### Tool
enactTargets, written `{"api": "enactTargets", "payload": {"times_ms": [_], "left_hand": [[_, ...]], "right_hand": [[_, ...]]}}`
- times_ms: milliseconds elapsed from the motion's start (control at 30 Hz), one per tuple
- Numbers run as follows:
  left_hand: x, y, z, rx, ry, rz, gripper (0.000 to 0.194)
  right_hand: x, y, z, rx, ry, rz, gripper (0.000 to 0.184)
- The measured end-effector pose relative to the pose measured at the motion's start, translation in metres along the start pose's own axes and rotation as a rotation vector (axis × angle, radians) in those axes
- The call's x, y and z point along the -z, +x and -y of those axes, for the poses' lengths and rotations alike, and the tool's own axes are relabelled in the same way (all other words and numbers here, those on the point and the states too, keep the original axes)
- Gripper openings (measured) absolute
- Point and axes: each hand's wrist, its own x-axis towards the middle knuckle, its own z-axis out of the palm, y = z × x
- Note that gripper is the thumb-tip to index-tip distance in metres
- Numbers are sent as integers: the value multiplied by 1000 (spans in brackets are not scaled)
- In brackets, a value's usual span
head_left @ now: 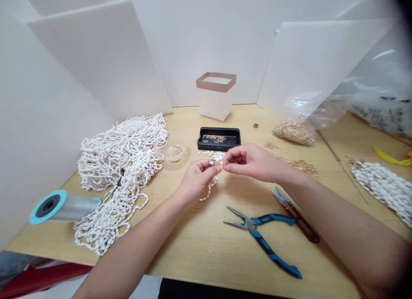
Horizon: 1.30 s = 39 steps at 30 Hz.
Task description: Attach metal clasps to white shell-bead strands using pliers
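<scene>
Over the middle of the table, my left hand (200, 175) is closed, thumb against forefinger, with a ring on one finger. A short strand of white beads (210, 188) hangs from beneath it onto the table. My right hand (246, 162) pinches just beside the left fingertips; whatever sits between its fingers is too small to make out. Loose white beads (210, 154) lie just beyond both hands, in front of a black tray (219, 146) with small gold-coloured beads inside. Nearer me rest open blue-handled pliers (249, 224) and red-handled thread snips (298, 217).
At left lie a heap of white bead strands (119, 153) and a spool of clear line (75, 208). A clear dish (175, 153), a white box with brown rim (215, 104), gold-coloured pieces (299, 165), a bag of beige pieces (294, 132) and more white strands (383, 189) surround the work area.
</scene>
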Motion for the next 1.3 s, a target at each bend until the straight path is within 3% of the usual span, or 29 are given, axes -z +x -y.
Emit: {"api": "enactTargets", "payload": {"times_ms": [100, 167, 233, 367, 533, 800, 1033, 1300], "left_hand": [[3, 3, -3, 39, -121, -7, 34], [4, 4, -4, 68, -171, -2, 39], [6, 6, -5, 89, -200, 7, 41], [9, 7, -5, 85, -207, 15, 37], [12, 7, -8, 84, -205, -4, 37], [15, 10, -8, 129, -236, -21, 35], [16, 12, -7, 134, -258, -23, 34], [14, 10, -8, 142, -246, -34, 34]], "right_hand": [[17, 22, -7, 21, -268, -131, 25], [30, 46, -14, 22, -579, -221, 21], [38, 74, -22, 18, -718, -248, 20], [39, 121, -33, 18, -853, -200, 24], [27, 155, -38, 45, -949, -82, 26], [27, 173, -40, 64, -948, 112, 23], [36, 172, -39, 22, -965, 132, 22], [26, 171, -30, 42, -971, 147, 22]]}}
